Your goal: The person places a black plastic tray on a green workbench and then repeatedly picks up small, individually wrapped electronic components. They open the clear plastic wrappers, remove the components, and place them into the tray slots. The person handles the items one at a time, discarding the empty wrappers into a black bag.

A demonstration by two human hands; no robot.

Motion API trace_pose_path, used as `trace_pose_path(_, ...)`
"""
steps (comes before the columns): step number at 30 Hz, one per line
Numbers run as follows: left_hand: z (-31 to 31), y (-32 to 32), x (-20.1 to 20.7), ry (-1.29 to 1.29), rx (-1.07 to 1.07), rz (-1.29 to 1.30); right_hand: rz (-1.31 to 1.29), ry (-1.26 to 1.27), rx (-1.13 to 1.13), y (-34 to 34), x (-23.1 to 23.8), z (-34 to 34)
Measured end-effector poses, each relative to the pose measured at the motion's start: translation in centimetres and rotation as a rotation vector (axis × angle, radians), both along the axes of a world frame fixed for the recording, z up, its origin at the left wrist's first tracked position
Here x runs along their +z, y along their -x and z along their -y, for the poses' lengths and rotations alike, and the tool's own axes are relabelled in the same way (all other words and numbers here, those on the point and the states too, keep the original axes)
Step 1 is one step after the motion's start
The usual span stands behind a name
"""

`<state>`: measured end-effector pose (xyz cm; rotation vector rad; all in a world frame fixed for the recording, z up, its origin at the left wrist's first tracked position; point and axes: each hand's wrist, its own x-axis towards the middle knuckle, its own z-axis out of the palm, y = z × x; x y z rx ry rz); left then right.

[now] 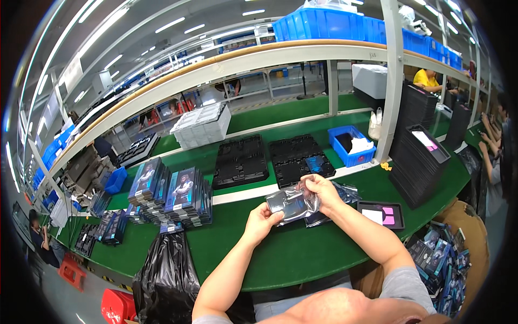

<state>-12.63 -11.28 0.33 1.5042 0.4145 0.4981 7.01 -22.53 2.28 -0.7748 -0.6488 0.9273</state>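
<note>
A clear plastic bag (290, 204) with a dark flat item in it is stretched between my two hands above the green bench. My left hand (260, 222) pinches its left end, and my right hand (322, 194) grips the crumpled right end. Beneath and beside my right hand lie more shiny plastic bags (348, 193), their contents hard to make out. Just right of these sits a shallow black tray (397, 222) with white and pink pieces. Black moulded trays (240, 161) lie behind the bag, and a blue bin (360, 159) with white material in it stands behind my right hand.
Stacks of printed boxes (186, 194) stand on the left of the green bench (237, 237). Black trays (418, 173) are piled high at right. A large carton (482, 237) beside the bench holds many boxes. A black bag (167, 275) hangs at the front edge; an upright post (389, 81) rises behind.
</note>
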Motion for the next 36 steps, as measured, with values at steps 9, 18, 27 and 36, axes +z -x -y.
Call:
trace_pose_path(9,1.1,-0.6,0.4,0.431,-0.311,0.382,-0.052,0.158,0.01,-0.5,-1.6,-0.4)
trace_pose_path(18,2.0,0.3,2.3,-0.532,-0.2,0.329,0.219,0.268,0.096,2.6,-1.3,-0.2)
trace_pose_path(27,-0.3,2.0,3.4,-0.17,0.034,0.288,0.807,0.134,0.032,4.0,0.3,1.0)
trace_pose_path(36,1.0,3.0,5.6,-0.814,-0.21,-0.29,1.053,0.244,0.353,3.5,0.5,1.8)
